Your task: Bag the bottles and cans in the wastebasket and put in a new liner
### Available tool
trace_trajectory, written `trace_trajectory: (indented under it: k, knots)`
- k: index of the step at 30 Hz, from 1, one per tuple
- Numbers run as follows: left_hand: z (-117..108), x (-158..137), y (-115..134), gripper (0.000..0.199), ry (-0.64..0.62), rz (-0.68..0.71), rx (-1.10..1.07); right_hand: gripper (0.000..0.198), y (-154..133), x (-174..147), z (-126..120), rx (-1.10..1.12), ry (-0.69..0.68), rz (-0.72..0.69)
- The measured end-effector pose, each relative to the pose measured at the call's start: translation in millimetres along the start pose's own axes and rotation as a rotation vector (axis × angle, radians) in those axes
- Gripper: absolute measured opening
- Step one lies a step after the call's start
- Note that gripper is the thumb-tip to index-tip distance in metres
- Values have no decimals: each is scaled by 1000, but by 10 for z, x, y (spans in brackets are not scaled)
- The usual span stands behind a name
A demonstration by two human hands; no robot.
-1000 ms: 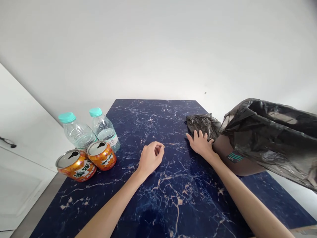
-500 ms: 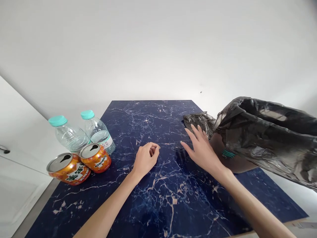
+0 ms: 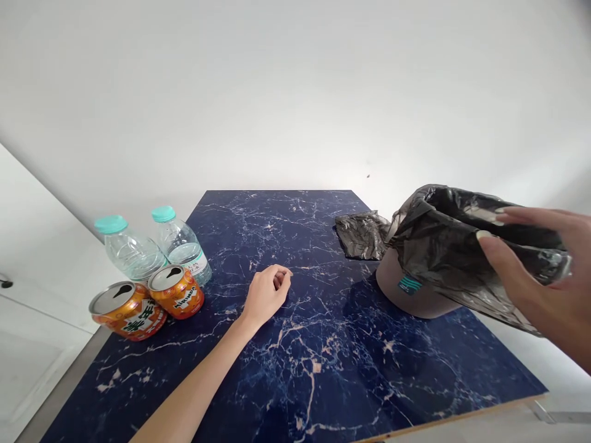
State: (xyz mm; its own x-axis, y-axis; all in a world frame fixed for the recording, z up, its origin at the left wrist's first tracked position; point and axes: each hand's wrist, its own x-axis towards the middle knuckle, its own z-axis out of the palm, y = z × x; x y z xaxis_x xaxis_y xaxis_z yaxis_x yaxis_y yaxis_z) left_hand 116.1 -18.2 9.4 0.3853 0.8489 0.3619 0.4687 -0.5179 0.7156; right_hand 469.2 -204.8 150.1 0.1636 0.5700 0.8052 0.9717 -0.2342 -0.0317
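Observation:
My left hand (image 3: 268,294) rests on the blue marbled table (image 3: 300,240) with its fingers loosely curled; nothing shows in them. At the right, my right hand (image 3: 549,271) is over the mouth of a black plastic trash bag (image 3: 466,252), thumb and fingers apart. Whether it touches the bag I cannot tell. The bag lines a greyish-brown trash bin (image 3: 418,304) with a small teal label and hangs over its rim. Part of the bag's right side is hidden behind the hand.
At the left stand two orange soda cans, a front one (image 3: 138,323) and one beside it (image 3: 180,298), both opened. Behind them are two clear bottles (image 3: 132,252) (image 3: 182,246) with teal caps. A flattened piece of black plastic (image 3: 362,237) lies left of the bin. A white wall (image 3: 277,92) rises behind.
My right hand has moved right, from beside the bin to the bag's opening. The bin now sits more upright and slightly left in view. My left hand stays curled in about the same place.

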Motion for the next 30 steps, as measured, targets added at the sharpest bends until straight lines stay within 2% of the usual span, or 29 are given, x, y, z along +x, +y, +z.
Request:
trace_trajectory:
  k: [7, 16, 22, 25, 30]
  knots:
    - [-13, -14, 17, 23, 3, -7, -4, 79, -7, -71, 12, -59, -77, 34]
    - [-15, -14, 2, 23, 16, -13, -29, 72, -61, -84, -39, 58, -77, 6]
    - [-15, -13, 12, 23, 27, -38, -67, 49, -359, -171, -170, 204, -63, -87]
    - [-24, -7, 18, 24, 38, -66, -97, 27, -554, -146, -200, 355, -55, -190]
    - [-58, 6, -17, 30, 103, -159, -154, 6, -861, -33, -137, 616, -96, -304]
